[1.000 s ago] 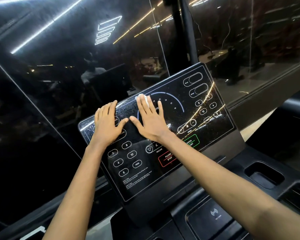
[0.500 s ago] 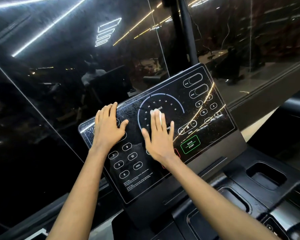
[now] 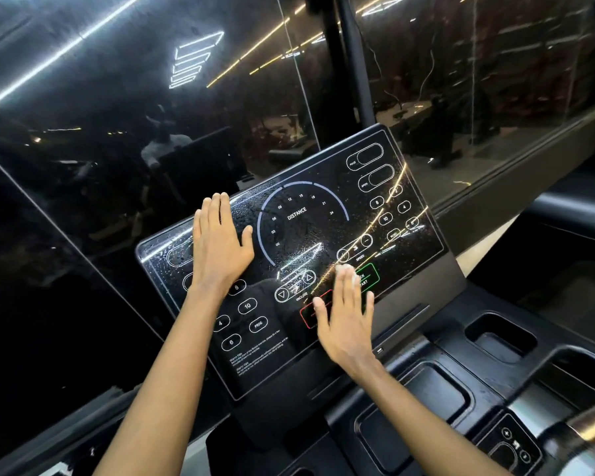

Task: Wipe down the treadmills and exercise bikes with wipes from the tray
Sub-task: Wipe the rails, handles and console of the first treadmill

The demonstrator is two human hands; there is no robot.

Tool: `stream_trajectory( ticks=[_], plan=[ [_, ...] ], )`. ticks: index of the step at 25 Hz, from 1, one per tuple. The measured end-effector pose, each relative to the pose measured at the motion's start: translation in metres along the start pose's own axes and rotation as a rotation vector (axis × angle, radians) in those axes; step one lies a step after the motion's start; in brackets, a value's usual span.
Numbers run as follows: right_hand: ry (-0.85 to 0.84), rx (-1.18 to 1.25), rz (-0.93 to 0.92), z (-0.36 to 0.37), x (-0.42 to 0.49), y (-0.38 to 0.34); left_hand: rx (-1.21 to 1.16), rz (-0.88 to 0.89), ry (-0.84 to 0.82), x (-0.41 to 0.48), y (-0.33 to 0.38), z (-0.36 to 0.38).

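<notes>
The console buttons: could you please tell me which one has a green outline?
The QUICK START button, just beyond the fingertips of the right hand. It alone is outlined green; the button under that hand is red, the others white.

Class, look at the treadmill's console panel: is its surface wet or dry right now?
Wet: droplets and smears glint across the console panel, where the right hand presses a white wipe.
</notes>
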State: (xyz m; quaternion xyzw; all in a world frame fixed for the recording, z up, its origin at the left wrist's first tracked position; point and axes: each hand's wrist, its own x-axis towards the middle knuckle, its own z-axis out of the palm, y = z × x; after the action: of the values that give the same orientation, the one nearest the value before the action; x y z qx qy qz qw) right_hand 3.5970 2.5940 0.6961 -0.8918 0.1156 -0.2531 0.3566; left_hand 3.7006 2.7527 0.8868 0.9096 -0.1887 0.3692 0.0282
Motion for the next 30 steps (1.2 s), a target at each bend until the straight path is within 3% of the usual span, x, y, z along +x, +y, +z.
stream_trajectory(
  ticks=[2,6,19,23,26,30],
  plan=[
    [-0.014,0.018,0.08,-0.001,-0.011,0.014,-0.002,-0.002,0.005,0.001,0.001,0.001],
    [-0.051,0.02,-0.049,0.0,-0.031,0.035,-0.017,-0.027,0.013,0.003,0.005,0.003],
    [0.166,0.472,0.064,-0.028,-0.002,0.079,-0.051,-0.028,0.064,0.0,0.002,0.008],
    [0.138,0.499,-0.213,-0.037,0.036,0.033,-0.067,-0.03,0.073,-0.001,0.003,0.008],
    [0.219,0.525,-0.16,-0.049,0.064,0.01,-0.082,-0.023,0.063,0.001,0.001,0.004],
    [0.164,0.456,-0.375,-0.044,0.089,-0.024,-0.086,0.003,0.068,0.003,-0.004,0.003]
  ],
)
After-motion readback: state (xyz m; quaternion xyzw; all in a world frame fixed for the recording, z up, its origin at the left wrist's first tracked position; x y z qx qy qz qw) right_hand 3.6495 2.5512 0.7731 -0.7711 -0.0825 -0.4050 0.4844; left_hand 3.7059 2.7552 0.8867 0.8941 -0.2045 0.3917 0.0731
